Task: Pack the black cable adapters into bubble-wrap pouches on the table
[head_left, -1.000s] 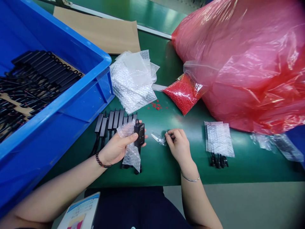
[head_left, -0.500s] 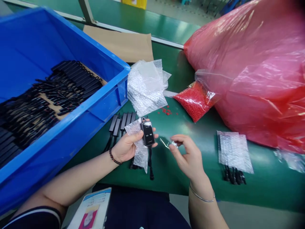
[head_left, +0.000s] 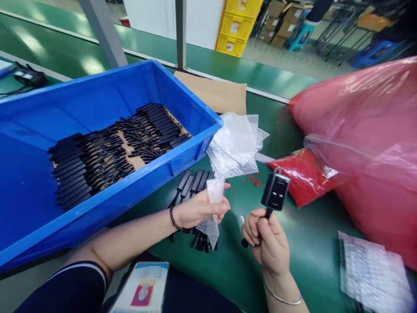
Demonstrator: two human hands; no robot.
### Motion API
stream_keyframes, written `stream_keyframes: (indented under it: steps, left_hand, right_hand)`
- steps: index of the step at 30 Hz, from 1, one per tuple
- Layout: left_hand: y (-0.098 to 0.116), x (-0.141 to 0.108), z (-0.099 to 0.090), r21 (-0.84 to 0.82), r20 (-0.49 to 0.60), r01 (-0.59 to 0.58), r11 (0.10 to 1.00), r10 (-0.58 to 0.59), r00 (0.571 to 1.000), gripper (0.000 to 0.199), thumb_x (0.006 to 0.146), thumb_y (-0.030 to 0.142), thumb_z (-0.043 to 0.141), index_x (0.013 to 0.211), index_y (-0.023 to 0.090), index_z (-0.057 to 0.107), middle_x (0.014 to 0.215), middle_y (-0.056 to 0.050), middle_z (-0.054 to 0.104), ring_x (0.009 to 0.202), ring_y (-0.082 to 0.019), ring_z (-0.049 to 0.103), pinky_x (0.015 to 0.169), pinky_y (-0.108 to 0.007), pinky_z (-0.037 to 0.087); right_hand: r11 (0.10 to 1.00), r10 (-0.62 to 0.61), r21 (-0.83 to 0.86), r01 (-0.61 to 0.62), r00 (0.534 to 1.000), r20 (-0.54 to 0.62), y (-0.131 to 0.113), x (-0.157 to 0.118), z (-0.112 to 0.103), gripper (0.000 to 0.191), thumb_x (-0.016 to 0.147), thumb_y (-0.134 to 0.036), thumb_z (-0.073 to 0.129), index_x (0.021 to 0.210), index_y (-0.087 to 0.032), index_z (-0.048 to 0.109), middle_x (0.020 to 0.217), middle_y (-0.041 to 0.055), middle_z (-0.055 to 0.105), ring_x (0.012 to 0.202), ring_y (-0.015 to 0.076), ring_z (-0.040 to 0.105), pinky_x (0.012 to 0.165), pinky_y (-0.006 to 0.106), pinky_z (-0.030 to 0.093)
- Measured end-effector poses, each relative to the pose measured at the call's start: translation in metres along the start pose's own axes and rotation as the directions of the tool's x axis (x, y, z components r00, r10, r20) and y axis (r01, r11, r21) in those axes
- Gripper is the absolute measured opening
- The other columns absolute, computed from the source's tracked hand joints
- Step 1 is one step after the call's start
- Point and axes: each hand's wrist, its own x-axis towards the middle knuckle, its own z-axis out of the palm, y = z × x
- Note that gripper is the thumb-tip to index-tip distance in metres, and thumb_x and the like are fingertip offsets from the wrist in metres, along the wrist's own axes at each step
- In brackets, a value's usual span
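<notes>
Right hand (head_left: 270,239) was closed round the cable (head_left: 268,213) of a black device (head_left: 275,191), right of the blue bin (head_left: 146,187); its body stood above the fist, seemingly to leave the glossy face untouched. Left hand (head_left: 202,208), nearer the bin, was half curled, a bubble-wrap sleeve (head_left: 215,190) between thumb and fingers, perhaps held loosely to avoid crushing it. More devices (head_left: 195,182) lay side by side just beside the bin, likely for easy reach. Loose sleeves (head_left: 233,161) lay by its right corner. Inside the bin, rows of units (head_left: 73,174) had cables turned inward, apparently against tangling.
</notes>
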Motion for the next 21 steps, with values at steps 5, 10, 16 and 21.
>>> stream_keyframes:
  steps: [5, 10, 16, 21]
  left_hand:
    - [0.002, -0.005, 0.003, 0.051, 0.107, 0.229, 0.972, -0.233, 0.967, 0.052, 0.079, 0.038, 0.056, 0.127, 0.021, 0.044, 0.104, -0.009, 0.057, 0.084, -0.017, 0.057, 0.071, -0.028, 0.044]
    - [-0.002, -0.004, 0.007, 0.412, 0.015, 0.209, 0.887, -0.235, 0.972, 0.041, 0.077, 0.027, 0.062, 0.116, 0.019, 0.051, 0.082, -0.002, 0.054, 0.064, -0.010, 0.055, 0.062, -0.024, 0.045]
    - [0.007, -0.005, 0.004, 0.288, 0.079, 0.204, 0.936, -0.235, 0.969, 0.048, 0.075, 0.029, 0.067, 0.119, 0.017, 0.051, 0.079, -0.002, 0.058, 0.064, -0.010, 0.057, 0.059, -0.020, 0.045]
    - [0.006, -0.006, -0.001, 0.052, 0.130, 0.127, 0.990, -0.133, 0.983, 0.045, 0.078, 0.031, 0.063, 0.120, 0.021, 0.052, 0.090, -0.006, 0.064, 0.072, -0.013, 0.061, 0.063, -0.024, 0.048]
  right_hand:
    - [0.998, -0.056, -0.041, 0.055, 0.998, -0.030, 0.003, -0.002, -0.007, 0.025, 0.087, -0.038, 0.048, 0.107, -0.023, 0.050, 0.061, -0.0047, 0.038, 0.046, 0.0076, 0.036, 0.040, 0.020, 0.031]
    - [0.991, -0.046, -0.126, 0.036, 0.996, -0.076, -0.002, -0.002, -0.011, 0.034, 0.087, -0.046, 0.046, 0.108, -0.020, 0.052, 0.071, 0.0004, 0.053, 0.048, 0.0083, 0.041, 0.042, 0.022, 0.035]
    - [0.986, 0.108, -0.113, -0.122, 0.987, -0.121, -0.015, -0.003, -0.009, 0.026, 0.077, -0.029, 0.065, 0.100, -0.022, 0.055, 0.073, -0.0006, 0.057, 0.058, 0.0096, 0.053, 0.051, 0.021, 0.044]
    - [0.998, -0.041, -0.057, 0.023, 0.939, -0.342, -0.011, -0.004, -0.008, 0.025, 0.076, -0.025, 0.066, 0.098, -0.023, 0.055, 0.070, -0.0023, 0.056, 0.057, 0.0083, 0.052, 0.053, 0.019, 0.045]
